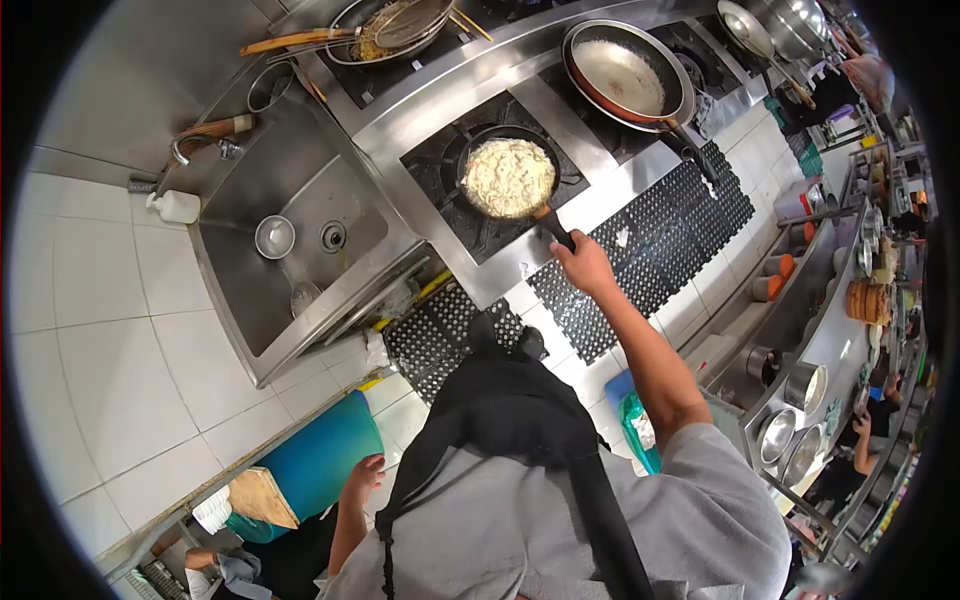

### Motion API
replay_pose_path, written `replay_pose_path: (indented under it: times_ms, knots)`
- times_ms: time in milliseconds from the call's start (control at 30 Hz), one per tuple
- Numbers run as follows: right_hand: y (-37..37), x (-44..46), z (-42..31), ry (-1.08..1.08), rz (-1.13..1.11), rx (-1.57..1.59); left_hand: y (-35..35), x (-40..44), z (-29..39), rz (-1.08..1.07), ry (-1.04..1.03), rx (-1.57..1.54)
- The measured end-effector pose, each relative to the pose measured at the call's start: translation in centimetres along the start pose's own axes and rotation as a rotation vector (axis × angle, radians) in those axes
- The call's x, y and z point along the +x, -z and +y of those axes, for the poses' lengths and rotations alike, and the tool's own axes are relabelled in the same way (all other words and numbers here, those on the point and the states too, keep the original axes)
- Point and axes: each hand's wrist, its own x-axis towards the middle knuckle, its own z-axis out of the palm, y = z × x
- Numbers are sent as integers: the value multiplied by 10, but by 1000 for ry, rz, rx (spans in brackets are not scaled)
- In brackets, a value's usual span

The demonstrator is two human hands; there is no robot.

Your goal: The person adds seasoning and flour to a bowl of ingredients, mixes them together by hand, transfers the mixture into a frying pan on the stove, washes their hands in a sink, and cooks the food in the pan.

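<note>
A small dark frying pan (466, 165) rests on the front burner of the stove (428, 160). Pale, lumpy food like an omelette or pancake (508, 178) fills it. My right hand (586, 262) is closed around the pan's black handle (556, 228), arm stretched forward. Beside my body, low on the left, my left hand (362, 480) hangs with its fingers loosely apart and nothing in them. It is nearest to a blue-green bin or board (330, 450).
A steel sink (225, 300) holds a small metal bowl (275, 237). Larger pans (620, 75) sit on burners to the right, one handle jutting outward. Black perforated mats (645, 255) cover the floor. Steel pots (805, 385) stand on a right-hand counter. Other people work at the lower left and far right.
</note>
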Motion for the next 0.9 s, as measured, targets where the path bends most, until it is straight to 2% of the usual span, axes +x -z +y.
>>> replay_pose_path:
  times_ms: [67,133,367,533,567,633,700,733,767,833,900]
  knots:
    - [-3,-9,5,-30,0,-22,11,3,-12,-59,-138,37]
    - [8,1,-1,-1,-1,-43,14,4,16,-61,-227,47]
    - [15,28,-1,0,-160,15,11,5,40,-42,-67,40]
    - [30,43,5,37,-206,-22,-2,55,51,-227,-162,71]
    - [32,47,7,72,-195,-60,-13,67,64,-285,-172,98]
    - [34,60,15,115,-183,-46,-45,84,112,-332,-416,171]
    - [35,67,20,115,-199,-49,-93,29,218,-354,-588,482]
    - [56,63,1,54,-346,-92,-122,27,247,-370,-669,489]
    - [63,62,-2,44,-354,-78,-150,28,270,-383,-751,497]
    - [71,62,3,31,-376,-47,-218,75,294,-367,-1043,420]
    - [69,65,37,-17,-316,137,-273,76,346,-473,-922,341]
